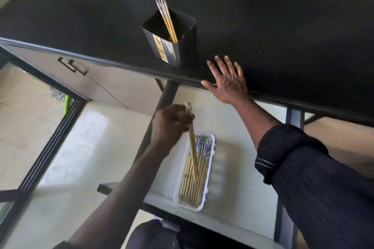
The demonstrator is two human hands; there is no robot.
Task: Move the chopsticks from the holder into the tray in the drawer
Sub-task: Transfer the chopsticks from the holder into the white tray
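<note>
Lower centre, the left hand [170, 125] pinches chopsticks [192, 143] steeply over the tray [210, 168]; released so, they may bounce out. The right hand [227, 82] lies flat, fingers spread.

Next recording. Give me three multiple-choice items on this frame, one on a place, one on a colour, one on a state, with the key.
1. Where does the holder stand?
A on a stool; B on the black countertop; C on a shelf.
2. What colour is the tray?
A white; B red; C green.
3. How is the right hand?
A clenched in a fist; B curled round the holder; C flat, fingers straight.

Key: B, the holder sits on the countertop near its front edge. A, the tray's rim is white. C, the right hand lies open on the countertop's edge, while the left hand grips the chopsticks over the tray.
</note>
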